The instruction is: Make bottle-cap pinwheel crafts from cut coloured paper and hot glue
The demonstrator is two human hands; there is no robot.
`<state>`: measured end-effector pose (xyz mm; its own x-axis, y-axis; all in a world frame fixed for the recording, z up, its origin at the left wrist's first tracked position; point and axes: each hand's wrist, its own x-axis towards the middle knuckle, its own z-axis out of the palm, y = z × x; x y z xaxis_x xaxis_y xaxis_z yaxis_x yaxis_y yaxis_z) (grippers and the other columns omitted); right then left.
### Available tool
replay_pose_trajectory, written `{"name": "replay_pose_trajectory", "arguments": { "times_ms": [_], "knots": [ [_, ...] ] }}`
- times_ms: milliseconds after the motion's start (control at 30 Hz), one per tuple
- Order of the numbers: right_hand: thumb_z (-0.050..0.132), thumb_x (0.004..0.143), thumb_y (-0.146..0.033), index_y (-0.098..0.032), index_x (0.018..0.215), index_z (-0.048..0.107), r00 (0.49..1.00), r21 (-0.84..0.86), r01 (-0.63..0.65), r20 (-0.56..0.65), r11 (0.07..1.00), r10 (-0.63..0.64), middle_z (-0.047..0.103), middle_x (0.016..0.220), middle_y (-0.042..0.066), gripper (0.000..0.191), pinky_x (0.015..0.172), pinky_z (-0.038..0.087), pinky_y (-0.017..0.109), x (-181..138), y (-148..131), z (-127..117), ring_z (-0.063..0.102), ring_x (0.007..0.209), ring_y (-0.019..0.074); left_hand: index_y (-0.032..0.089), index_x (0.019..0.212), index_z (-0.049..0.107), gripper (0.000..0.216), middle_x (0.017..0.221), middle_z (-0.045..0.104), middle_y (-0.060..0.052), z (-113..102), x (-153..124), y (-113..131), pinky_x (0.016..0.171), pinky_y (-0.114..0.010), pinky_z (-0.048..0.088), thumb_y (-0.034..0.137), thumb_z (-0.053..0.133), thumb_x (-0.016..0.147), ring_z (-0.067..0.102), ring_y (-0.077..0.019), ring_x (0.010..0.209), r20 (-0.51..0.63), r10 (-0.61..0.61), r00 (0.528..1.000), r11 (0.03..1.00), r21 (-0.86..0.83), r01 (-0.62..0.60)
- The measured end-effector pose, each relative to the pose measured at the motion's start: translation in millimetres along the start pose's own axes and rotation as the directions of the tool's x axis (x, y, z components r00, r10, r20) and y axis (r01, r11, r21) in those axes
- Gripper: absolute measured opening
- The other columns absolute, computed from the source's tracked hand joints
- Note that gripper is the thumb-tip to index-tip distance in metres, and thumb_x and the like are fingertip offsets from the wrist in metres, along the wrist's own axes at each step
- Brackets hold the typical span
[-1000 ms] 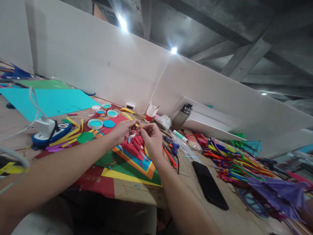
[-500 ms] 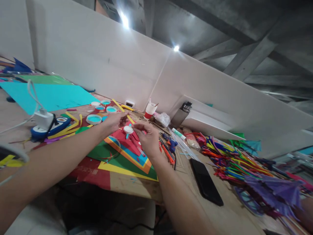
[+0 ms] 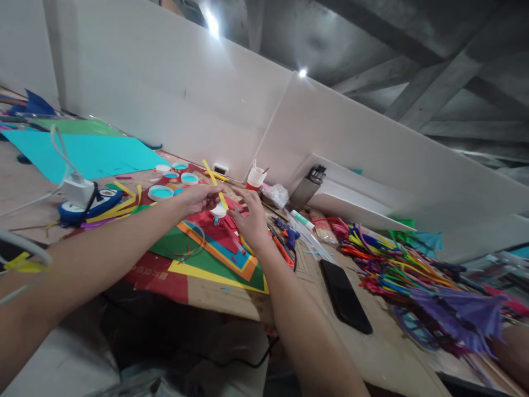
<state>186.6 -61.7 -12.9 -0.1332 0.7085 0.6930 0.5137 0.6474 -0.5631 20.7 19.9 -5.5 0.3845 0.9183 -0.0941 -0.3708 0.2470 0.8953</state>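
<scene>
Left hand (image 3: 197, 197) pinches one flat yellow paper strip (image 3: 215, 182), slanting to eleven o'clock from its fingertips. One small round white cap (image 3: 218, 211) sits between both hands. Right hand (image 3: 249, 219) has its fingers loosely extended, grip unclear. Five round cyan-filled lids (image 3: 160, 192) lie at ten o'clock.

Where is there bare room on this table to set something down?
Bare wood lies between the black phone and the purple tassels, and at far left in front of the turquoise sheet. Crowded around the left hand holding a yellow strip, the right hand and the coloured sticks.
</scene>
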Motion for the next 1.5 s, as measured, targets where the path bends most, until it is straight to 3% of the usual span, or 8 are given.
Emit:
{"name": "replay_pose_trajectory", "arguments": {
  "times_ms": [367,500,700,967,1167,1300,1433,1500],
  "knots": [
    [0.063,0.082,-0.024,-0.023,0.124,0.057,0.998,0.092,-0.040,-0.052,0.995,0.045,0.060,0.118,0.009,0.042,0.081,0.052,0.030,-4,-7,9,0.060,0.096,0.0162,0.012,0.071,0.065,0.016,0.054,0.057,-0.001,3,-2,12,0.044,-0.014,0.038,0.012,0.056,0.085,0.050,-0.0050,0.045,-0.081,0.077,0.994,0.996,0.058,-0.072],
    [0.059,0.087,-0.035,-0.019,0.116,0.062,0.961,0.032,0.001,0.276,0.999,-0.010,0.064,0.111,0.010,0.033,0.090,0.048,0.033,-13,-19,23,0.060,0.099,0.0173,0.011,0.071,0.065,0.016,0.051,0.055,0.000,-11,0,35,0.042,-0.015,0.037,0.014,0.056,0.084,0.050,-0.0055,0.044,-0.259,0.268,0.928,0.957,-0.039,-0.287],
    [0.057,0.089,-0.039,-0.016,0.114,0.065,0.598,0.140,0.092,0.784,0.986,-0.167,0.061,0.126,0.012,0.035,0.106,0.036,0.035,-27,-53,33,0.051,0.122,0.0195,0.011,0.068,0.062,0.017,0.050,0.052,0.001,-16,4,34,0.038,-0.015,0.032,0.014,0.056,0.083,0.049,-0.0055,0.042,-0.303,0.283,0.910,0.952,-0.030,-0.306],
    [0.059,0.084,-0.050,-0.011,0.099,0.069,0.141,0.334,-0.612,0.938,0.717,-0.317,0.070,0.108,0.013,0.043,0.088,0.052,0.031,-10,-71,-8,0.066,0.102,0.0209,0.011,0.071,0.064,0.012,0.052,0.053,0.000,-17,6,33,0.043,-0.016,0.036,0.015,0.059,0.081,0.050,-0.0058,0.045,-0.284,0.321,0.904,0.940,-0.024,-0.341],
    [0.063,0.084,-0.035,-0.025,0.117,0.064,0.689,0.293,-0.190,0.719,0.937,-0.086,0.064,0.125,0.005,0.034,0.099,0.047,0.036,-19,-57,8,0.058,0.118,0.0181,0.011,0.070,0.065,0.015,0.055,0.056,-0.001,-13,1,31,0.042,-0.016,0.031,0.016,0.059,0.083,0.049,-0.0047,0.046,-0.256,0.299,0.919,0.953,0.032,-0.301],
    [0.075,0.073,-0.029,-0.021,0.123,0.061,0.583,0.254,0.018,0.783,0.967,-0.217,0.051,0.140,0.009,0.053,0.113,0.031,0.038,-30,-65,32,0.041,0.135,0.0216,0.011,0.068,0.064,0.017,0.057,0.058,-0.003,-11,-2,33,0.042,-0.015,0.032,0.016,0.058,0.083,0.049,-0.0051,0.047,-0.264,0.302,0.916,0.953,0.053,-0.299],
    [0.056,0.089,-0.032,-0.019,0.105,0.070,0.232,0.513,-0.250,0.855,0.821,-0.464,0.065,0.123,0.005,0.025,0.102,0.042,0.026,-26,-79,25,0.056,0.121,0.0155,0.011,0.069,0.063,0.015,0.056,0.056,-0.002,-11,-2,34,0.042,-0.015,0.032,0.016,0.059,0.083,0.049,-0.0054,0.047,-0.272,0.296,0.916,0.955,0.052,-0.293],
    [0.045,0.094,-0.039,-0.017,0.102,0.071,0.319,0.523,-0.329,0.845,0.786,-0.429,0.069,0.115,0.007,0.035,0.098,0.046,0.026,-23,-77,19,0.062,0.113,0.0162,0.011,0.070,0.064,0.015,0.056,0.056,-0.002,-11,-2,32,0.042,-0.015,0.032,0.016,0.059,0.083,0.049,-0.0051,0.047,-0.268,0.295,0.917,0.955,0.056,-0.291]
  ]
}}
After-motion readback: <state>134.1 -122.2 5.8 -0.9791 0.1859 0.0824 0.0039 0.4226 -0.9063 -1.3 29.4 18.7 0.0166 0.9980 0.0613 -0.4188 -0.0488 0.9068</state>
